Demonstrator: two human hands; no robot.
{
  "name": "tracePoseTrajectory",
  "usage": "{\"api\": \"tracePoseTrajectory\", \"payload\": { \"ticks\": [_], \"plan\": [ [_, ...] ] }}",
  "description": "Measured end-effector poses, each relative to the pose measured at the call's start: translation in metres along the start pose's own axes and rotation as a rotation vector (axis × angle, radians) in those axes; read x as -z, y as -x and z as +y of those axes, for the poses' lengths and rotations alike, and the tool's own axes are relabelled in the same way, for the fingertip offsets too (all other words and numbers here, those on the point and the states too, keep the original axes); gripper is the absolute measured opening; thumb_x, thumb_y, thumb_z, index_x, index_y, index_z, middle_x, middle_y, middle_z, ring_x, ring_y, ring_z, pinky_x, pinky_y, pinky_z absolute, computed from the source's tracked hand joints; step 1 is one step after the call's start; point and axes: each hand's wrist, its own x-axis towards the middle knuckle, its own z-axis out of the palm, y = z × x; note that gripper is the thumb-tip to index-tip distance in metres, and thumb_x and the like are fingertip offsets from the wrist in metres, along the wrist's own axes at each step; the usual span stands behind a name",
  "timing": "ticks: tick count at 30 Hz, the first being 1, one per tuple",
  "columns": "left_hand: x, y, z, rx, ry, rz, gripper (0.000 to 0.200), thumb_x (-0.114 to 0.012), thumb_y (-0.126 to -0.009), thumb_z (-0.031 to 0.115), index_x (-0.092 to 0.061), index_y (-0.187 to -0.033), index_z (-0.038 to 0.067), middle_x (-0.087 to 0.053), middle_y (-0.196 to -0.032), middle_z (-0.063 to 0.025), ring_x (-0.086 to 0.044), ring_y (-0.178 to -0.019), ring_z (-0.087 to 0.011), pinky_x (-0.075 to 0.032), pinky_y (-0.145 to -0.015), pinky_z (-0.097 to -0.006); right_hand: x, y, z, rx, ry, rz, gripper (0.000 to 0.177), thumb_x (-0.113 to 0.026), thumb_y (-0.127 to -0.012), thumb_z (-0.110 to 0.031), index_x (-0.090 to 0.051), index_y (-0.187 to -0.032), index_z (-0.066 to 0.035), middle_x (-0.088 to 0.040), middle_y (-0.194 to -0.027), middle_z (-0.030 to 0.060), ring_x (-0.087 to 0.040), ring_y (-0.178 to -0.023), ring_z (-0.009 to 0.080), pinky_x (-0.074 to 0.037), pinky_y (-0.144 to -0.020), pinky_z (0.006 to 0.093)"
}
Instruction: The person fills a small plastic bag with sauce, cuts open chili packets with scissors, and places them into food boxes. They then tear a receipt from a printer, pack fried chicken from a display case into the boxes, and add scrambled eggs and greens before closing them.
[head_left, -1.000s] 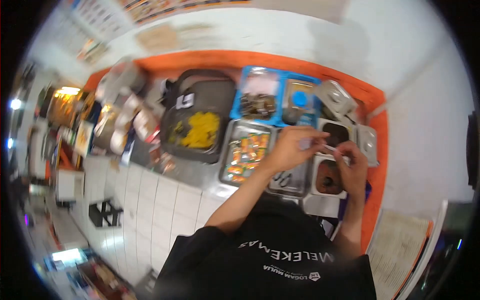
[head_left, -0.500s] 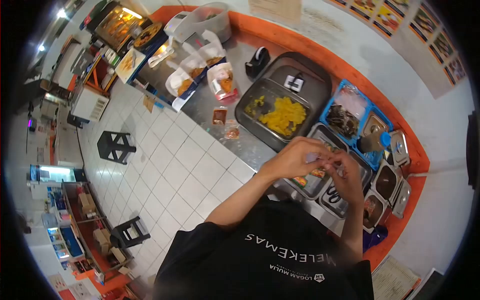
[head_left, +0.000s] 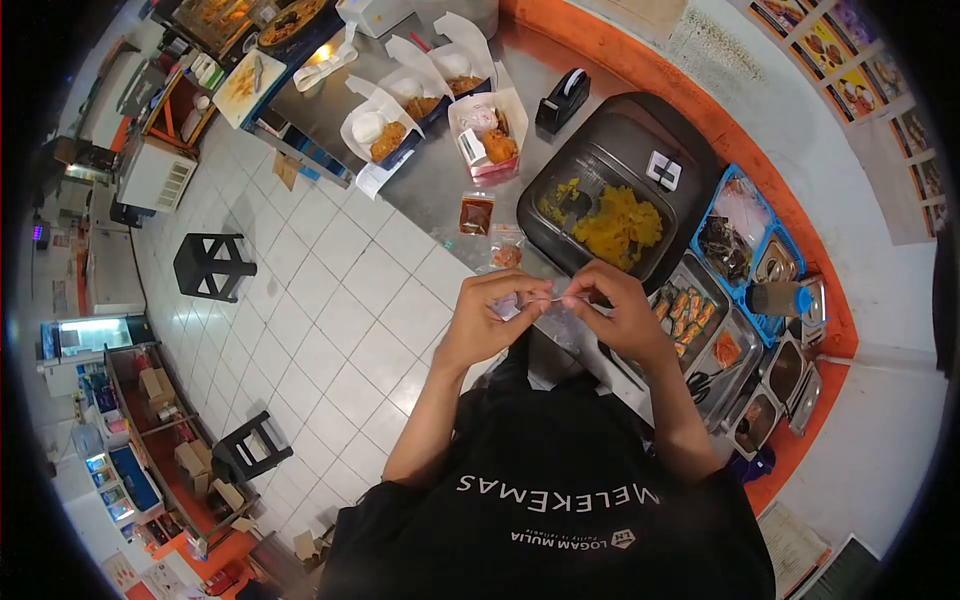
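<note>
Above the counter's front edge, my left hand [head_left: 482, 318] and my right hand [head_left: 617, 312] face each other with fingertips pinched. A thin, pale piece of plastic [head_left: 545, 300] is stretched between them; its exact form is too small to tell. Just beyond my left hand, a clear packet with orange-brown contents [head_left: 507, 252] lies on the metal counter [head_left: 425, 205], near a dark red sauce sachet [head_left: 476, 214]. Behind my right hand is a dark pan [head_left: 545, 235] with yellow food [head_left: 622, 226].
An open box with fried food [head_left: 487, 135] stands beyond the sachets, with several more boxes [head_left: 381, 135] to its left. A black tape dispenser [head_left: 563, 101] sits near the pan. Right: a tray of wrapped pieces [head_left: 688, 318], blue baskets [head_left: 740, 235] and a bottle [head_left: 778, 299].
Both hands have moved left, away from the trays, to the counter edge near the packets. They are farther apart, with the plastic stretched between them. The camera view has shifted too.
</note>
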Motion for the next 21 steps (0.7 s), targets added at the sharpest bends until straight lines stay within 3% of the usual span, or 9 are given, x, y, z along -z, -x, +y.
{"api": "tracePoseTrajectory", "payload": {
  "ticks": [4, 7, 10, 16, 21],
  "plan": [
    [0.013, -0.007, -0.003, -0.027, -0.008, 0.048, 0.023, -0.078, -0.084, -0.004, -0.076, -0.106, -0.003, -0.074, -0.091, -0.0126, -0.071, -0.081, -0.0173, -0.054, -0.076, -0.0289, -0.010, -0.017, -0.005, 0.091, 0.150, -0.008, 0.013, -0.070, -0.094, -0.012, -0.062, -0.100, -0.003, -0.061, -0.094, 0.0113, -0.061, -0.089, 0.0290, -0.048, -0.081, 0.0401],
    [0.015, -0.012, 0.000, -0.014, 0.018, 0.069, 0.021, -0.079, -0.084, -0.004, -0.076, -0.105, -0.003, -0.074, -0.091, -0.0126, -0.071, -0.083, -0.0173, -0.054, -0.076, -0.0289, -0.015, -0.021, -0.012, 0.062, 0.079, 0.026, 0.014, -0.071, -0.093, -0.011, -0.061, -0.099, -0.004, -0.060, -0.095, 0.0115, -0.059, -0.092, 0.0317, -0.047, -0.083, 0.0415],
    [0.015, -0.015, -0.001, -0.035, 0.015, 0.051, 0.020, -0.078, -0.084, -0.004, -0.076, -0.104, -0.003, -0.075, -0.093, -0.0137, -0.072, -0.084, -0.0183, -0.055, -0.077, -0.0291, -0.015, -0.023, -0.012, 0.138, 0.217, 0.012, 0.013, -0.068, -0.095, -0.009, -0.060, -0.102, -0.003, -0.059, -0.099, 0.0120, -0.061, -0.093, 0.0288, -0.049, -0.083, 0.0380],
    [0.019, -0.011, -0.010, -0.122, -0.081, 0.033, 0.015, -0.080, -0.084, -0.001, -0.077, -0.099, -0.002, -0.076, -0.095, -0.0148, -0.073, -0.085, -0.0200, -0.056, -0.078, -0.0302, -0.018, -0.027, -0.017, 0.207, 0.356, -0.007, 0.014, -0.068, -0.091, -0.008, -0.060, -0.101, -0.006, -0.059, -0.095, 0.0114, -0.058, -0.091, 0.0311, -0.042, -0.081, 0.0408],
    [0.041, 0.007, -0.026, 0.019, -0.076, -0.005, 0.012, -0.084, -0.082, 0.001, -0.077, -0.092, 0.000, -0.076, -0.092, -0.0131, -0.072, -0.088, -0.0194, -0.056, -0.075, -0.0307, -0.023, -0.017, 0.005, 0.055, 0.208, -0.034, 0.013, -0.069, -0.093, -0.008, -0.061, -0.102, -0.004, -0.061, -0.098, 0.0118, -0.061, -0.089, 0.0269, -0.048, -0.080, 0.0386]
  ]
}}
